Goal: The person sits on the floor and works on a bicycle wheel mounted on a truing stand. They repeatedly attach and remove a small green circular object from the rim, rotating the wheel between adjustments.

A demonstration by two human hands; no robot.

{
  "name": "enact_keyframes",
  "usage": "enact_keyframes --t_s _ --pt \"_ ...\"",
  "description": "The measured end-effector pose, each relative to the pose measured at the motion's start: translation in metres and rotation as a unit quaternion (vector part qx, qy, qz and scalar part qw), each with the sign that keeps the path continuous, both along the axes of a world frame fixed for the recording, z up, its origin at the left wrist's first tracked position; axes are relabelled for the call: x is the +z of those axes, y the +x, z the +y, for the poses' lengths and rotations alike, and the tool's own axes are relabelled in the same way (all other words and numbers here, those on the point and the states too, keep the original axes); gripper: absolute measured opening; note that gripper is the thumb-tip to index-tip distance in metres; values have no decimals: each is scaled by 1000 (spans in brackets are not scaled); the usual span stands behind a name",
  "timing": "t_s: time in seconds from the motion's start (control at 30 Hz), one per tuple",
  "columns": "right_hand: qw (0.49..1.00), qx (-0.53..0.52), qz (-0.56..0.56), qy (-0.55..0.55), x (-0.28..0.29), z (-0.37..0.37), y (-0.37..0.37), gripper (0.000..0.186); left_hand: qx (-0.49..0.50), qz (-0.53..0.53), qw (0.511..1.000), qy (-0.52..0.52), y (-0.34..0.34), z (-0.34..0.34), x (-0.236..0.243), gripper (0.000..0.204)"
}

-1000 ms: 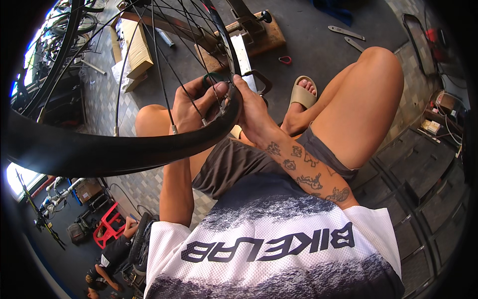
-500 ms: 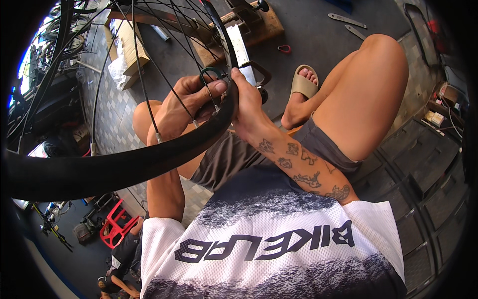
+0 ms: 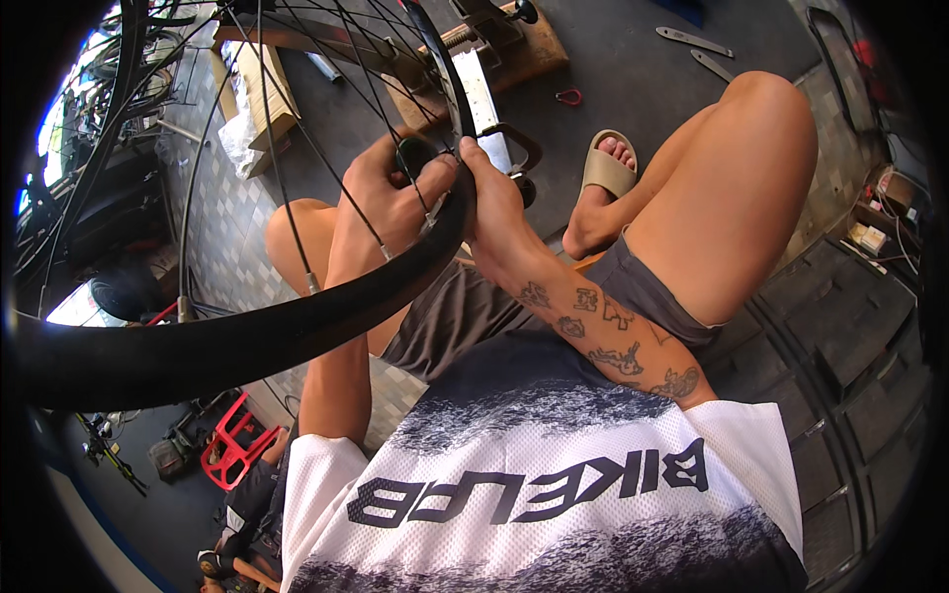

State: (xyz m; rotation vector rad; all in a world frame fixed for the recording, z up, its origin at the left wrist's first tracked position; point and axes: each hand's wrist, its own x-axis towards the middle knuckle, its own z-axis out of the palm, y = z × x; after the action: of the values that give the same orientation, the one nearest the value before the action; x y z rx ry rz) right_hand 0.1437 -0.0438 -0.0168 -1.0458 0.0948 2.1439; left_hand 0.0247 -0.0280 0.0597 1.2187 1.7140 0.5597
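A black spoked bicycle wheel (image 3: 247,341) arcs across the left and upper middle in front of me. My left hand (image 3: 390,203) reaches between the spokes, its thumb and fingers closed round a small dark green spoke wrench (image 3: 415,155) by the inner side of the rim. Most of the wrench is hidden by the fingers. Silvery nipples (image 3: 386,253) show where the spokes meet the rim. From the right, my right hand (image 3: 494,198) grips the rim, thumb up along its outer side and the other fingers mostly out of sight.
Behind the wheel stands a metal truing stand (image 3: 477,89) on a wooden base (image 3: 542,61). Flat metal tools (image 3: 695,41) and a small red item (image 3: 568,97) lie on the dark floor. A cardboard box (image 3: 259,94) is at left, a red stool (image 3: 235,445) lower left, dark drawers (image 3: 840,316) at right.
My left hand has turned, and its fingers now cover more of the spoke wrench. The right hand keeps its hold on the rim. The whole view has shifted slightly.
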Motion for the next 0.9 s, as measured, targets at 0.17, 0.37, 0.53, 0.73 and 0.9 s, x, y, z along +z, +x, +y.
enact_keyframes --t_s 0.17,0.37,0.53,0.73,0.9 --pt "998 0 55 28 -4 -3 2 39 25 -393 917 -59 -29 -4 -24 42" --pt "999 14 38 12 -8 -4 3 39 49 -427 901 -53 -32 -5 -37 37" --pt "1000 8 -18 10 -12 0 1 49 88 -67 994 -15 0 6 -10 36" --pt "998 48 -19 21 -14 1 9 51 32 -115 993 -2 -10 3 -2 35" --pt "997 71 13 19 -26 -7 26 54 15 -332 942 -41 -50 -8 -22 25"
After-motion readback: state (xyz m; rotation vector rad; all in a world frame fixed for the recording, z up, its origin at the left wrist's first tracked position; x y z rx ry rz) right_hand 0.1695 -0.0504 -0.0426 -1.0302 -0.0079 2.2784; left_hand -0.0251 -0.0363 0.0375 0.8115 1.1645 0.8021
